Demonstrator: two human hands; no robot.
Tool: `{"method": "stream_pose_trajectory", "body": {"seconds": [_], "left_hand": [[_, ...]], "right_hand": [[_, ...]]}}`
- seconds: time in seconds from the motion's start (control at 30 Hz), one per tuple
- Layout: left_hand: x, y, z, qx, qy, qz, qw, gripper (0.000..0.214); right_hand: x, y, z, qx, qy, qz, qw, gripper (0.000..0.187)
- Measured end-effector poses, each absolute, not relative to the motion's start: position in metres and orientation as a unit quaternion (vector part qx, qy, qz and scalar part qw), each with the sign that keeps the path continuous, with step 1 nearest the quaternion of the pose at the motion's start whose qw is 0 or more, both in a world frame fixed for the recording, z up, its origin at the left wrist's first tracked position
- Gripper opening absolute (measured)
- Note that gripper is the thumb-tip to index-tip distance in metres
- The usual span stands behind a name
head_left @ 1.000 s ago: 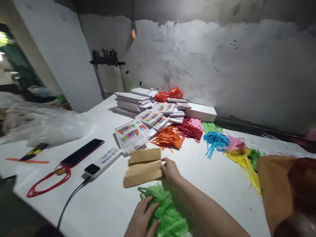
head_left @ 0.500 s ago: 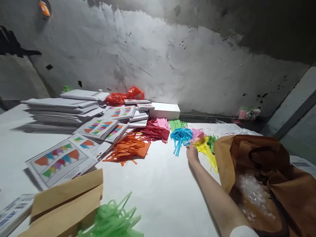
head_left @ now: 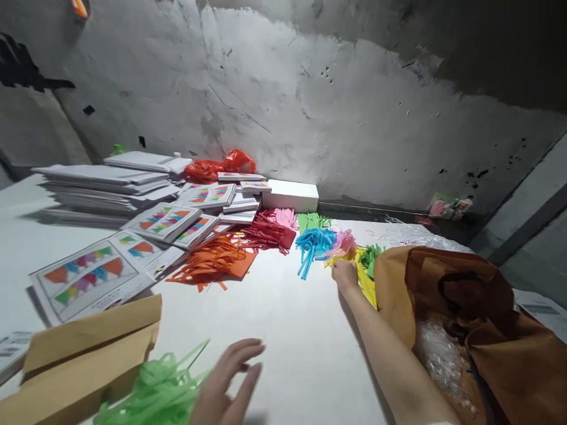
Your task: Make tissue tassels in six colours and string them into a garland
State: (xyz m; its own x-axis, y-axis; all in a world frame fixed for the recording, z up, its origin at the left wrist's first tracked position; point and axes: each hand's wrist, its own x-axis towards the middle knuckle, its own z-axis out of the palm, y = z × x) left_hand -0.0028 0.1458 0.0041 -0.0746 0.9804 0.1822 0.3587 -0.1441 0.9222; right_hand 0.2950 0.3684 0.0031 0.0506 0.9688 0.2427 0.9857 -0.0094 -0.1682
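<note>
My right hand [head_left: 345,276] reaches far across the white table [head_left: 287,330] and its fingers are closed on the yellow paper tassel [head_left: 364,277], beside the pink tassel [head_left: 343,241] and the blue tassel [head_left: 313,243]. My left hand [head_left: 228,383] hovers low at the near edge, fingers stretched out and apart, just right of the green tissue tassel [head_left: 155,392]. A folded brown paper envelope [head_left: 84,354] lies left of the green tassel.
Orange [head_left: 212,262], red [head_left: 268,233] and green [head_left: 312,221] tassels lie mid-table. Printed cards with flag pictures [head_left: 88,277] and stacks of white packets [head_left: 101,186] fill the left. A white box [head_left: 290,195] and red bag [head_left: 217,166] sit by the wall. A brown bag [head_left: 460,307] stands right.
My right hand went from the brown envelope over to the yellow tassel and closed on it. My left hand left the green tassel, dropped out of sight, then reappeared open beside it.
</note>
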Motion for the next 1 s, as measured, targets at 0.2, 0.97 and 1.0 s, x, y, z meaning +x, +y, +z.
{"method": "stream_pose_trajectory", "body": {"seconds": [0.2,0.97,1.0], "left_hand": [[0.105,0.204,0.011,0.251,0.430,0.430,0.753,0.034],[0.137,0.170,-0.033,0.294,0.393,0.423,0.762,0.028],[0.138,0.168,-0.033,0.297,0.394,0.422,0.760,0.028]], "right_hand": [[0.286,0.262,-0.001,-0.601,-0.748,0.044,0.278,0.010],[0.279,0.138,-0.022,-0.685,-0.604,0.171,0.369,0.025],[0.277,0.137,-0.023,-0.691,-0.600,0.165,0.368,0.023]]}}
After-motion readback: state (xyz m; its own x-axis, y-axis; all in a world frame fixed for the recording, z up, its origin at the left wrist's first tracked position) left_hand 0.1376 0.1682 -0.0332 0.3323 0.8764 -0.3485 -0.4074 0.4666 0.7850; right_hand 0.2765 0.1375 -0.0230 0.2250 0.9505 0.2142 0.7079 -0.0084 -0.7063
